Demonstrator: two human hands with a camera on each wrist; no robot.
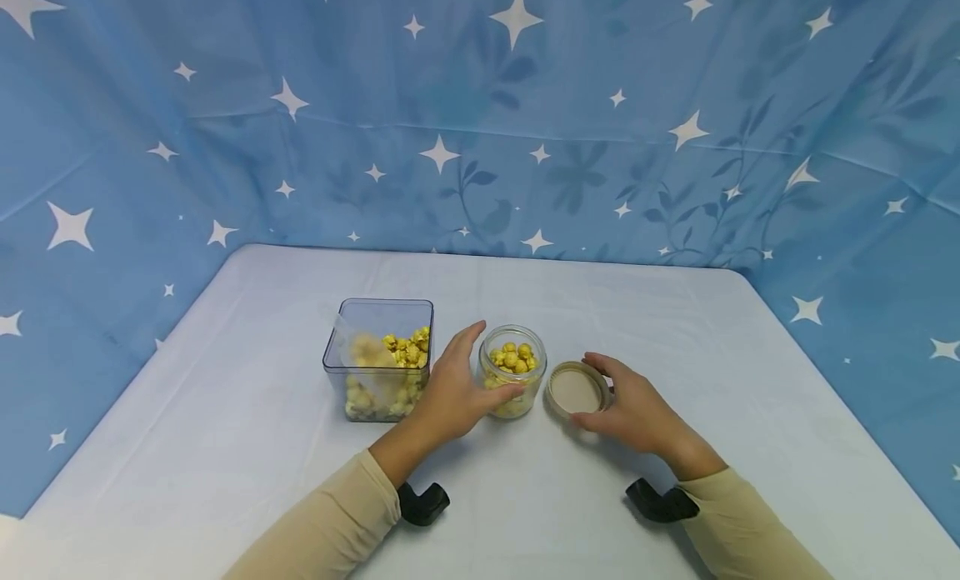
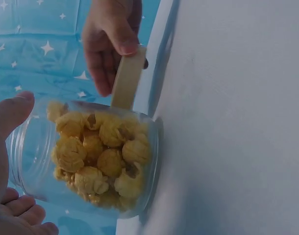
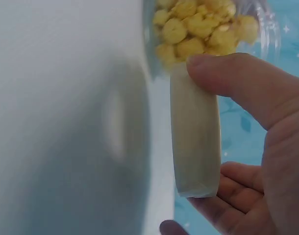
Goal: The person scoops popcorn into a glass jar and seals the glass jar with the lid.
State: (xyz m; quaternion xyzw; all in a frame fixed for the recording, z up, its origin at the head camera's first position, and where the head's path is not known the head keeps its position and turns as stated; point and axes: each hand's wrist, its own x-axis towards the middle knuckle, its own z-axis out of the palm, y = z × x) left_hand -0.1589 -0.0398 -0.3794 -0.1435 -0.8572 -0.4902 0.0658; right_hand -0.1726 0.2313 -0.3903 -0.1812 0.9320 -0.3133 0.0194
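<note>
A clear jar (image 1: 513,388) of yellow popcorn stands upright and uncovered on the table. My left hand (image 1: 459,388) is spread around its left and near side, the thumb overlapping the jar in the head view. In the left wrist view the thumb (image 2: 14,112) is close to the jar's rim, the other fingers on the opposite side. Just right of the jar, my right hand (image 1: 626,401) holds a beige round lid (image 1: 576,390) with its hollow inside facing up. Thumb and fingers grip opposite sides of the lid's edge, as the right wrist view shows.
Left of the jar sits a clear square container (image 1: 378,397) with more popcorn and a translucent scoop-like piece (image 1: 363,351) in it. White cloth covers the table (image 1: 540,505). A blue star-patterned curtain (image 1: 480,105) hangs along the back and sides.
</note>
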